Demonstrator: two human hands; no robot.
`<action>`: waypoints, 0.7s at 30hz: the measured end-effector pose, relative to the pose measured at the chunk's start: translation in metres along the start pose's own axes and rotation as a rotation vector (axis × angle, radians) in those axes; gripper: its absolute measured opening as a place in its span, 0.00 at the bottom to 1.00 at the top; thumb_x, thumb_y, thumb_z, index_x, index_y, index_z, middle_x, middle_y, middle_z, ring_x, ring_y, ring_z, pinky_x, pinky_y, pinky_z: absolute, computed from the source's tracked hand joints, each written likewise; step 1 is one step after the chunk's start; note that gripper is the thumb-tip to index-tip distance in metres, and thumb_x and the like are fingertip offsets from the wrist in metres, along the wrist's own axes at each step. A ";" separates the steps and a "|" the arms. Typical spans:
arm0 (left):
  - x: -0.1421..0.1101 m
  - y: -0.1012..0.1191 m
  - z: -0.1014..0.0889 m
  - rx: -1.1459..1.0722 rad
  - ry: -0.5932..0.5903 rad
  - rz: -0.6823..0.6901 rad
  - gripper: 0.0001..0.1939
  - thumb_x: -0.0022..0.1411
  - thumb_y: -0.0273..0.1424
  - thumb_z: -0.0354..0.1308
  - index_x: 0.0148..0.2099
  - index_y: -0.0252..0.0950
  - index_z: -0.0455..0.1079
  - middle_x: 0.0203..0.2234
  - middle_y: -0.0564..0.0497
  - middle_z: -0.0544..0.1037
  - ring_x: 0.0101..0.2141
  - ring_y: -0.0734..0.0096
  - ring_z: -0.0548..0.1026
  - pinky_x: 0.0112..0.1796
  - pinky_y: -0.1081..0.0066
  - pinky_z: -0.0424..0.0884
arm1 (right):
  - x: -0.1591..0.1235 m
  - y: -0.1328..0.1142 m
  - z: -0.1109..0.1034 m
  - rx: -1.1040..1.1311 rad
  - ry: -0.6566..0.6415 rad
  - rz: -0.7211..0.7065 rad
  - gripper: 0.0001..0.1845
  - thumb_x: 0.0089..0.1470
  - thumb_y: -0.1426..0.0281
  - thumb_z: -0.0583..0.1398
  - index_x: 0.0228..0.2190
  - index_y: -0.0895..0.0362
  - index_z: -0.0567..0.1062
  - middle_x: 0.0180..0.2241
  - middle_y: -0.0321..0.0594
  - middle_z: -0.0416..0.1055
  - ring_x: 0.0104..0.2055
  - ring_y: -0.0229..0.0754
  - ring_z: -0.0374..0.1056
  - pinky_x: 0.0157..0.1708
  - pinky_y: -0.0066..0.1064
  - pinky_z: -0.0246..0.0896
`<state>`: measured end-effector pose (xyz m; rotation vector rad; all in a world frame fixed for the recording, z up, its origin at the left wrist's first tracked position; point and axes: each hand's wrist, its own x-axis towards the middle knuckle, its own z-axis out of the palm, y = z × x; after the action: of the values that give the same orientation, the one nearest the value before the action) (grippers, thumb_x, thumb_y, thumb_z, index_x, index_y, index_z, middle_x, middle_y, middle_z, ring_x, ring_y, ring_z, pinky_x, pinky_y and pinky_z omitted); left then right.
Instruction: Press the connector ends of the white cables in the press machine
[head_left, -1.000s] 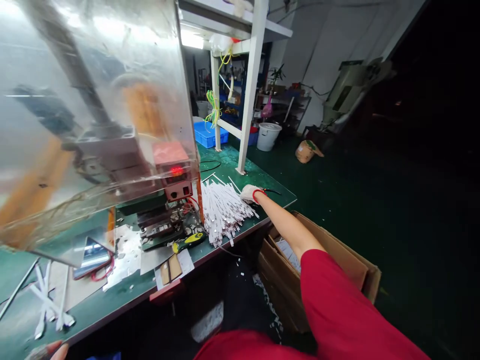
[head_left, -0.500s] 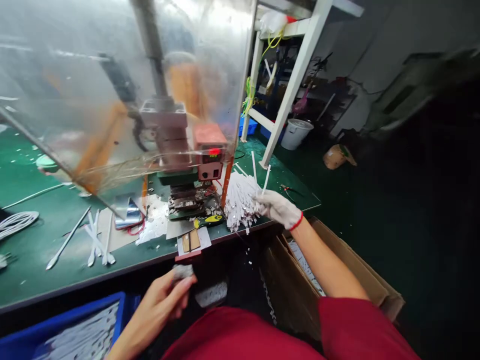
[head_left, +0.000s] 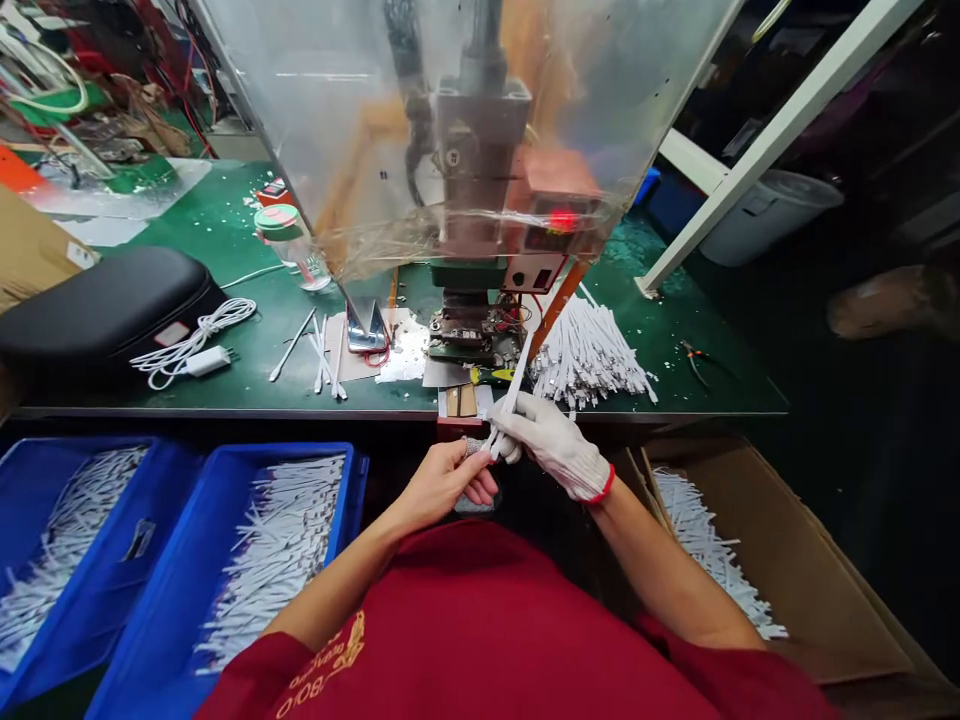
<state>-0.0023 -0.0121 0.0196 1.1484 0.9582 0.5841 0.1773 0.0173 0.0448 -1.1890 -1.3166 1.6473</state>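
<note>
My right hand, in a white knit glove with a red cuff, is closed on the white flat strips, at least one standing up from the fingers. My bare left hand, with a grey wrap on one finger, pinches the lower ends between thumb and fingers. Both hands meet just in front of the bench edge, below the press machine. A fanned pile of similar white strips lies on the bench beyond my right hand.
A clear shield hangs before the machine. A yellow-black tool, phone, pliers and white cable lie on the green bench. Blue bins at left and a cardboard box at right hold strips.
My right hand has come away from the pile with white strips and joined my left hand, which now pinches their lower ends. The view has turned left.
</note>
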 end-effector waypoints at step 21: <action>-0.004 -0.009 -0.026 -0.299 0.116 -0.031 0.25 0.55 0.48 0.63 0.39 0.28 0.71 0.26 0.43 0.80 0.25 0.65 0.80 0.26 0.74 0.74 | 0.069 -0.002 0.010 0.073 -0.126 0.103 0.19 0.51 0.55 0.64 0.29 0.60 0.75 0.21 0.37 0.68 0.19 0.30 0.57 0.16 0.21 0.49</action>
<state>-0.0273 -0.0053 0.0095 0.8385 0.9489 0.7483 0.1456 0.0774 0.0315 -1.1428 -1.2779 1.8546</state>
